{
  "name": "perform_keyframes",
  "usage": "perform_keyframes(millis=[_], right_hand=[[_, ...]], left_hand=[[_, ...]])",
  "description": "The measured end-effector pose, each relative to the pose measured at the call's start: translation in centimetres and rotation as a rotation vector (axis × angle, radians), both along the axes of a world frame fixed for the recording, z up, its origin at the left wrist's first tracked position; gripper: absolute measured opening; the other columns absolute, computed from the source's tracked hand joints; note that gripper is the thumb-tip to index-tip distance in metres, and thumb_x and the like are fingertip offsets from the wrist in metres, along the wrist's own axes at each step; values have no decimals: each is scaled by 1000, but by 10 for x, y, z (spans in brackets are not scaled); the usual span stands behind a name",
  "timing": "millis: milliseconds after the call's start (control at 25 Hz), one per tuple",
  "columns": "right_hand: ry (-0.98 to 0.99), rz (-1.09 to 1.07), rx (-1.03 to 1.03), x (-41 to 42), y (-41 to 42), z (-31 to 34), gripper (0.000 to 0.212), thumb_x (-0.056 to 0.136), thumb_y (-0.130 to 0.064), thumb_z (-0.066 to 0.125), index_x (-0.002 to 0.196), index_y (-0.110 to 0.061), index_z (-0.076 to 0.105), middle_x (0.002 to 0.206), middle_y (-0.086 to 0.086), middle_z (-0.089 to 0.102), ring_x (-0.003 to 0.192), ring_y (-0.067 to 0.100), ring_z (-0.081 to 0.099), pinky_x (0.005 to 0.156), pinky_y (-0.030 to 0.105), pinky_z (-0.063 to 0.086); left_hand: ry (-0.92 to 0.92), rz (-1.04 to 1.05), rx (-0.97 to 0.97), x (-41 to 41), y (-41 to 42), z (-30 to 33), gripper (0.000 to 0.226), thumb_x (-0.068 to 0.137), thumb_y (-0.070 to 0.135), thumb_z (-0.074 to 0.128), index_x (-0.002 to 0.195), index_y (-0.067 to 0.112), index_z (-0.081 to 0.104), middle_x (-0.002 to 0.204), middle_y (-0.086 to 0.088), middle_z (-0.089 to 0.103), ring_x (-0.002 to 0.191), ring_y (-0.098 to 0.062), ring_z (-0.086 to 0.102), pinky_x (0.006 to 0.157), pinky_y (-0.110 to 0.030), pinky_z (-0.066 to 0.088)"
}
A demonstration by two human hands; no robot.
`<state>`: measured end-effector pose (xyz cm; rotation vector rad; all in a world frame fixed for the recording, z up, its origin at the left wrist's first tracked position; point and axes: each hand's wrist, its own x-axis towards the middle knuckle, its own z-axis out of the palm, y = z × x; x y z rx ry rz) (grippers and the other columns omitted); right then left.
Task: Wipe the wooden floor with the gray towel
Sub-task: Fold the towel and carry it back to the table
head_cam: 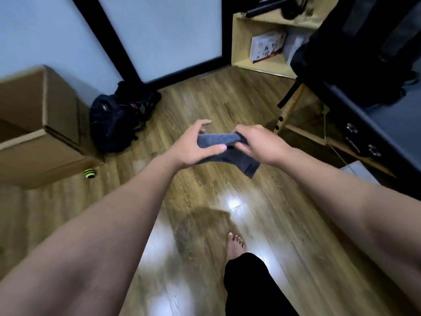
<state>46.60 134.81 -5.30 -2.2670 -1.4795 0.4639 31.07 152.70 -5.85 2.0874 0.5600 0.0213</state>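
I hold the gray towel (230, 153) in the air at the middle of the head view, well above the wooden floor (205, 197). My left hand (196, 144) grips its left end with thumb over the cloth. My right hand (259, 143) pinches the top right edge. The towel is bunched between the hands and one corner hangs down below my right wrist. The floor is glossy, with bright reflections and a darker patch near my bare foot (235, 244).
Cardboard boxes (41, 124) stand at the left with a small yellow-and-black object (89, 173) at their foot. A black backpack (118, 117) lies by the glass door. A wooden shelf (257, 39) and a dark table (376, 106) with wooden legs fill the right.
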Motion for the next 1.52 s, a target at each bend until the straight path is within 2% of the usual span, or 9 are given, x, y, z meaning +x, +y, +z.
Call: perform_keyframes(millis=[80,240,320,520,640,760,1080,1360,1520], right_hand=[[-43,54,-13,-33,0,48,20,95,-35,56,97,-15,55,93,10,66,88,34,61,73,47,51],[-128,121,-96,-95,-35,114,22,96,-39,57,89,-19,52,89,7,63,83,34,61,72,47,52],[-167,128,-121,-126,-61,131,25,97,-41,57,87,-19,49,87,8,62,83,34,60,71,48,52],[-168,57,-183,-186,-141,149,28,99,-40,55,89,-15,48,88,9,62,83,34,60,72,47,50],[-101,-59,-178,-209,-193,154,30,99,-40,56,86,-13,50,81,5,60,77,30,59,69,47,48],[-9,-126,-159,-215,-235,156,29,97,-38,60,84,-13,55,78,5,62,75,26,58,69,45,47],[1,-300,-122,-158,-311,166,19,95,-41,62,82,-30,56,80,-9,60,73,12,55,60,33,40],[31,-324,-161,-44,-370,154,20,95,-42,62,81,-29,57,79,-5,63,76,18,59,69,39,48],[54,-317,-139,23,-394,148,16,95,-43,63,87,-28,61,82,-7,64,79,16,61,70,38,49]], left_hand=[[63,-132,219,-35,-14,38,78,77,44,86,142,27,47,127,1,53,119,-13,55,101,-25,44],[125,-127,495,-105,-49,88,43,85,19,68,124,27,52,113,-7,67,102,-34,64,81,-39,50],[93,-59,431,-137,-68,100,28,87,17,70,110,25,56,102,-6,70,94,-32,65,78,-40,52],[84,-93,201,-179,-121,122,16,81,19,83,88,25,70,83,6,69,82,-19,66,64,-19,49],[158,-187,149,-185,-156,132,15,80,21,85,90,20,73,85,-6,74,80,-26,72,70,-38,62],[183,-254,121,-179,-185,138,13,81,21,85,86,18,73,77,-7,70,67,-26,68,68,-46,61],[131,-268,-24,-99,-251,151,16,89,12,78,99,5,67,72,-5,61,54,-14,54,49,-27,49],[173,-297,-21,21,-305,138,19,89,17,79,101,7,69,81,-9,64,67,-22,57,58,-33,50],[134,-272,-8,83,-327,129,16,84,19,83,93,13,71,75,0,66,66,-18,60,63,-32,52]])
